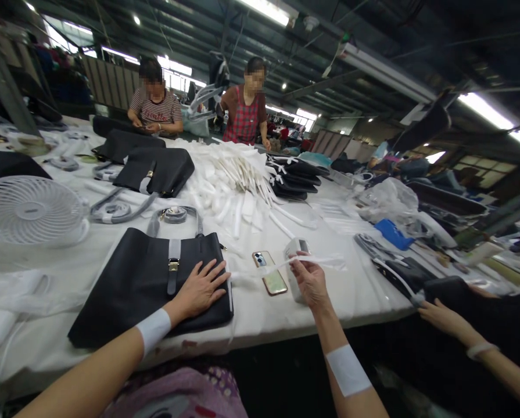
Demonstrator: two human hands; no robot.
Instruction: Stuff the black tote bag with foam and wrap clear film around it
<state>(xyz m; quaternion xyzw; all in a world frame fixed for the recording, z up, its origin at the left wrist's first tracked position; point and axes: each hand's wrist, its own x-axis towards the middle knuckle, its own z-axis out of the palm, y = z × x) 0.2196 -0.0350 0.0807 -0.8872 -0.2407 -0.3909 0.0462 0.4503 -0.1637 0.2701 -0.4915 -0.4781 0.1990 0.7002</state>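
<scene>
A black handbag [133, 273] lies on the white-covered table, with a gold buckle strap on its front and grey-wrapped handles behind it. My left hand [202, 288] rests flat on the bag's right side, fingers spread. In my right hand [308, 280], thumb and fingers pinch a translucent white plastic strip [329, 260]. The strip stretches left toward the bag's edge, and its loose end sticks out to the right. Under it lies a phone [272, 277]. A small white box-like device [298, 247] stands just behind my right hand, partly hidden.
A white fan [35, 209] stands at the left. Behind are more black bags [155, 168], a heap of white strips [229, 171] and stacked black pieces [294, 174]. A co-worker's hand [447, 319] touches a black bag at the right; two people stand across the table.
</scene>
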